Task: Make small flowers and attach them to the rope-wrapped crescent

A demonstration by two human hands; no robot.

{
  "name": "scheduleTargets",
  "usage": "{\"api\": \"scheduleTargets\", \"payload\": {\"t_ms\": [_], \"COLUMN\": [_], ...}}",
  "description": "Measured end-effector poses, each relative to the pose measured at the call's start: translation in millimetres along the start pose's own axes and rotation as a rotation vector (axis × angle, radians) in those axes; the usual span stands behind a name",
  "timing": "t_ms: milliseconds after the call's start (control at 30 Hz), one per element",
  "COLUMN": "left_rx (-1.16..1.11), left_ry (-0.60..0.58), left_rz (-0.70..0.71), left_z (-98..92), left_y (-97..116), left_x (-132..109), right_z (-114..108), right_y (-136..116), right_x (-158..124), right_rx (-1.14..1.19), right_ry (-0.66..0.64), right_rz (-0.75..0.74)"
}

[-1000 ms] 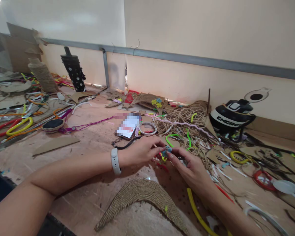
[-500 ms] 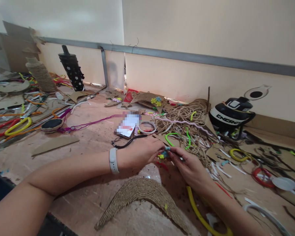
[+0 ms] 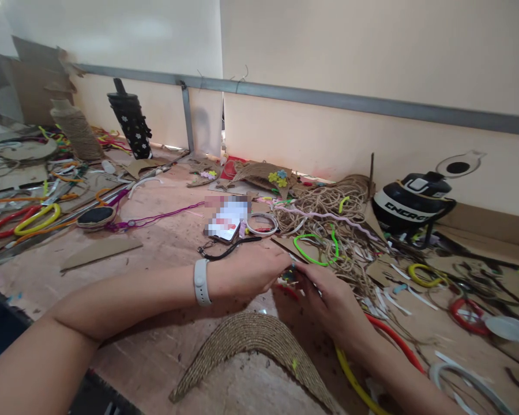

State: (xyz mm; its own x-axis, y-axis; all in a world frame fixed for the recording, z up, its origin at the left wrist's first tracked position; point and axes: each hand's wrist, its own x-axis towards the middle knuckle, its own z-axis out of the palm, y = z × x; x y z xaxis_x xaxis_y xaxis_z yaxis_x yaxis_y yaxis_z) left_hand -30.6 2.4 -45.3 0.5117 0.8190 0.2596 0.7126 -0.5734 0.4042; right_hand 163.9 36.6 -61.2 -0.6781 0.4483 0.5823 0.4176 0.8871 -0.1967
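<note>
The left hand and right hand meet fingertip to fingertip, both pinched on 1 small coloured piece, largely hidden, just above the tabletop beyond a woven jute arc.

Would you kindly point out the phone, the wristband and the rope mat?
phone (image 3: 225, 222), head view, screen centre
wristband (image 3: 201, 282), head view, band middle
rope mat (image 3: 253, 335), head view, arch top

1 left hand, 1 right hand, 1 small coloured piece, 1 phone, 1 curved woven piece.
</note>
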Motion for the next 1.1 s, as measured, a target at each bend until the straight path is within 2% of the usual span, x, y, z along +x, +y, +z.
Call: {"api": "scheduleTargets", "payload": {"t_ms": [133, 467, 800, 1100], "left_rx": [-0.044, -0.276, -0.439, -0.518], "left_ry": [0.014, 0.007, -0.015, -0.062], "left_rz": [-0.025, -0.1, -0.211, -0.237], "left_z": [-3.1, -15.8, -15.9, -16.3], "left_y": [1, 6, 4, 3], "left_x": [0, 3, 5, 4], "right_z": [3, 1, 0, -7], "right_y": [3, -3, -4, -11], "right_x": [-3, -3, -5, 1], "right_rx": [-0.063, -0.07, 0.093, 0.315], "right_ry": [0.035, 0.093, -0.002, -0.081], "right_rz": [-0.076, -0.054, 0.222, 0.449]}}
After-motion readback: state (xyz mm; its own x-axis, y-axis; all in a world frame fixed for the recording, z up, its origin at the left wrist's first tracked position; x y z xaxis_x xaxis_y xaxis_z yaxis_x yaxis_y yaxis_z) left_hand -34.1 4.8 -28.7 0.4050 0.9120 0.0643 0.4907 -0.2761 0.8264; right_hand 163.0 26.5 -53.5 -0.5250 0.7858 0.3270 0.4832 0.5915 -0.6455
